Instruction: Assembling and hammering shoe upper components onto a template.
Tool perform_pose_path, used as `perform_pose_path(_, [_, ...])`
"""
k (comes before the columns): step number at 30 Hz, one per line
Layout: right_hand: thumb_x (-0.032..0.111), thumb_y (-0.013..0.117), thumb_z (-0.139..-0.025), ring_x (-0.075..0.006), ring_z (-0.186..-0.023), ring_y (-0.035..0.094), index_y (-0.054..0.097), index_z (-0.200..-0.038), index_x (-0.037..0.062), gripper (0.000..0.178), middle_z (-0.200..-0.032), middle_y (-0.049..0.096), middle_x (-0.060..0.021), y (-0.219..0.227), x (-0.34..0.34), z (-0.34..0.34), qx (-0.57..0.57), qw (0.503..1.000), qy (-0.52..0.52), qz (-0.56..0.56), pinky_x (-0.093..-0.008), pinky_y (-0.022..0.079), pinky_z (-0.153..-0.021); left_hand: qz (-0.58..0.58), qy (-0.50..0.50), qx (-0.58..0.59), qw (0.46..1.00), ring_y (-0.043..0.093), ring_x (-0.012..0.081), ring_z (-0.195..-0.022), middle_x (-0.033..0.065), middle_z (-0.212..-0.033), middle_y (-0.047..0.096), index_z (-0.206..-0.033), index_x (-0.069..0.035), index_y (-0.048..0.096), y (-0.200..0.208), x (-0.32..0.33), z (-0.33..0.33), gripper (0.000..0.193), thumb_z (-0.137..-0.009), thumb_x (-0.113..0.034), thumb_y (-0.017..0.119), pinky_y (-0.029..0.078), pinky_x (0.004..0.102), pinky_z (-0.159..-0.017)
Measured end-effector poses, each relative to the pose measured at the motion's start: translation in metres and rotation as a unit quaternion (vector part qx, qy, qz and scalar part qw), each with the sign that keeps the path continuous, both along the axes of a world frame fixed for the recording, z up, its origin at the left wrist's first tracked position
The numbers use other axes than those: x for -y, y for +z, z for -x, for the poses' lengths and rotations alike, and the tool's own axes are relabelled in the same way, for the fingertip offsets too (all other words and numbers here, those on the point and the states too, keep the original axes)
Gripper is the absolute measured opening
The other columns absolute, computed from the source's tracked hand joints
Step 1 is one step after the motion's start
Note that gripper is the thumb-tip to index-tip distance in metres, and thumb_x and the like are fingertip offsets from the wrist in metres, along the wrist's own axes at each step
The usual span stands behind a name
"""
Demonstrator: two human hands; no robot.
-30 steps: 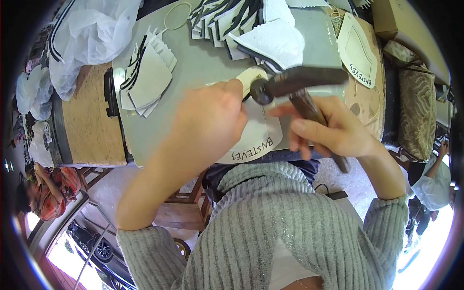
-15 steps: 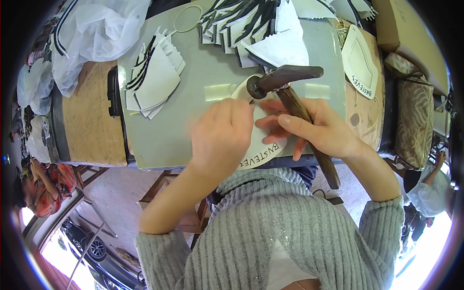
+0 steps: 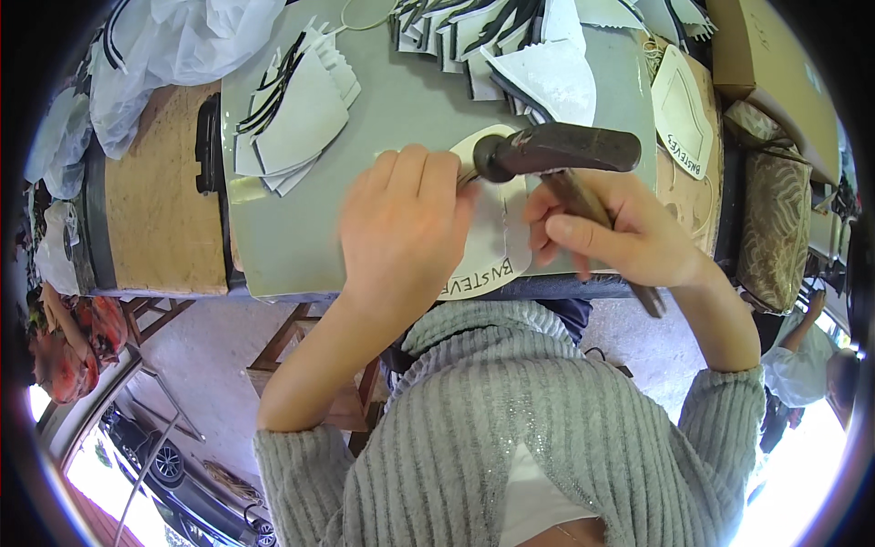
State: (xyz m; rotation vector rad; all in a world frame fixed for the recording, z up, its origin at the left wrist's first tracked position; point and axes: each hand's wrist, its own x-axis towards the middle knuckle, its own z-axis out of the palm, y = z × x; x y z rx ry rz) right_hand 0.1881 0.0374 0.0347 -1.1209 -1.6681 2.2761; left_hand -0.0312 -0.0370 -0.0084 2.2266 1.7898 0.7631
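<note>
My right hand [image 3: 629,223] grips a hammer [image 3: 583,149] by its wooden handle, with the fingers loosely curled. The dark metal head is raised above a cream, rounded pattern piece [image 3: 492,232] with black lettering, which lies flat at the near edge of the table. My left hand [image 3: 401,219] rests closed over the pattern piece's left side. A thin dark bit pokes out at its fingertips, by the round hammer face; what it belongs to is hidden by the fingers.
Stacks of white pieces with black edging [image 3: 301,128] lie at the left, with more [image 3: 547,77] at the far side. Another cream pattern piece [image 3: 682,114] lies right, near a cardboard box [image 3: 775,73] and a patterned pouch [image 3: 775,228]. White plastic bags [image 3: 196,46] sit far left.
The hammer head has turned and shifted slightly right with my right hand. My left hand has moved a little left and away from me. The whole view has also shifted somewhat.
</note>
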Motion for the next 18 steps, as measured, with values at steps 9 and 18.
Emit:
perform_pose_path(9, [0.028,0.055,-0.104,-0.0211,-0.102,0.068,0.055,-0.116,-0.0038,0.034,-0.108,0.065,-0.0146,-0.028,0.018,-0.001,-0.065,0.995,-0.043,0.055,-0.035,0.057,-0.09,-0.035,0.015,-0.002,0.999,0.057,0.0228,-0.075,0.0064,-0.08,0.052,-0.087,-0.007,0.054,-0.016,0.001,-0.005,0.02,-0.082,-0.015,0.071,0.046,0.0352,-0.066])
perform_pose_path(18, [0.026,0.055,-0.104,-0.0179,-0.099,0.067,0.058,-0.111,-0.0029,0.03,-0.105,0.065,-0.0109,-0.024,0.021,0.003,-0.057,0.989,-0.098,0.09,-0.0302,0.057,-0.085,0.01,-0.042,-0.073,0.996,0.057,0.0256,-0.077,0.0089,-0.081,0.053,-0.091,-0.005,0.052,-0.007,-0.001,-0.002,0.019,-0.085,-0.01,0.07,0.047,0.0371,-0.068])
